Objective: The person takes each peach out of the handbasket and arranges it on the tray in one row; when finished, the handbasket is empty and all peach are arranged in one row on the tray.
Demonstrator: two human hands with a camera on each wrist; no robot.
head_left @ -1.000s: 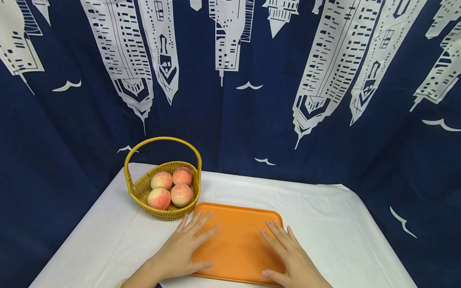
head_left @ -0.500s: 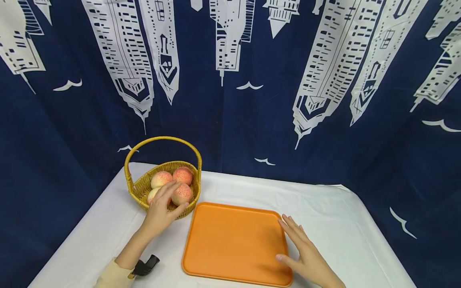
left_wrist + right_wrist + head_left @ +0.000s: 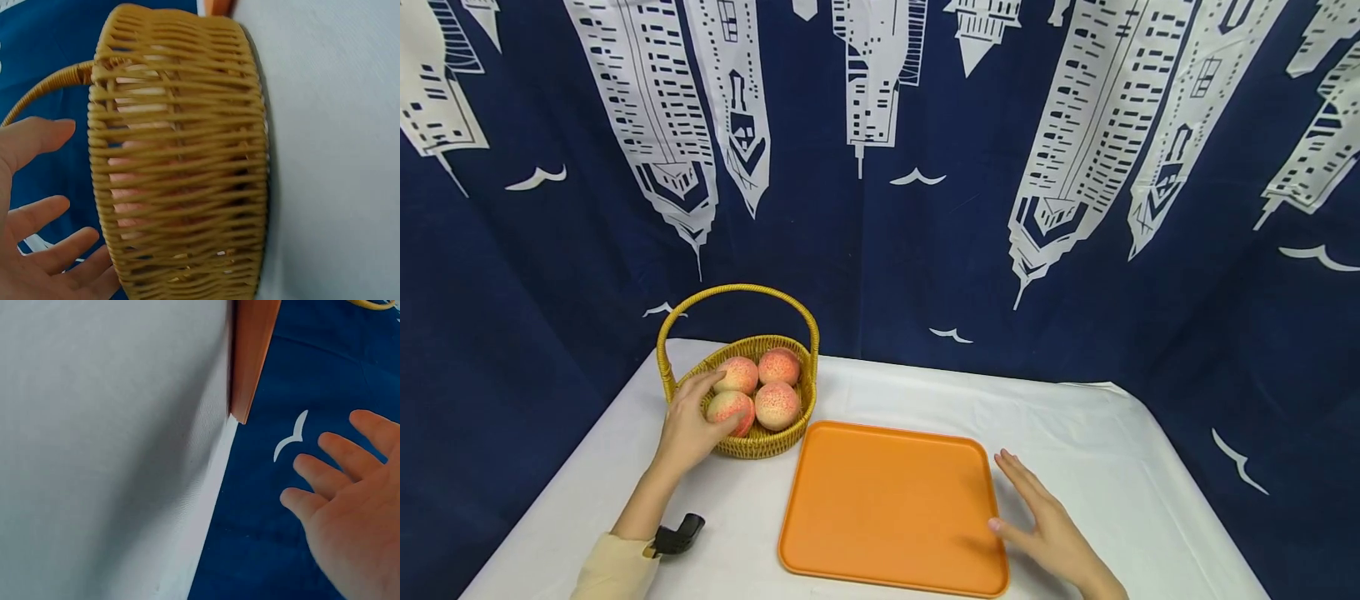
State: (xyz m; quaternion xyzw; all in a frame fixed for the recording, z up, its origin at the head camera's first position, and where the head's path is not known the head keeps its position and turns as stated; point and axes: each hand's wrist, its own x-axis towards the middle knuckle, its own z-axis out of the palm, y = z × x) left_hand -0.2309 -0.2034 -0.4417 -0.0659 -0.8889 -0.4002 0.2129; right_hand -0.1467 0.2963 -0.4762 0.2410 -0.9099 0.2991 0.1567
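My left hand (image 3: 688, 425) is over the near left rim of a yellow-brown wicker basket (image 3: 760, 447), its thumb and fingers spread around the near left peach (image 3: 731, 412). Three more peaches lie in the basket, among them a near right peach (image 3: 777, 406). In the left wrist view the hand (image 3: 50, 250) is spread above the woven side, with pink fruit showing through the gaps. My right hand (image 3: 1045, 525) holds nothing and hovers by the right edge of an orange tray (image 3: 895, 508); its fingers are extended in the right wrist view.
A white cloth (image 3: 1112, 467) covers the table. The basket's tall arched handle (image 3: 741, 288) rises over the fruit. Behind the table hangs a dark blue curtain (image 3: 925, 250) with white building prints. A black strap piece (image 3: 679, 533) sticks out at my left wrist.
My left hand has gone from over the tray to the basket, then shifted left to the near left peach. My right hand has drawn back rightward off the tray.
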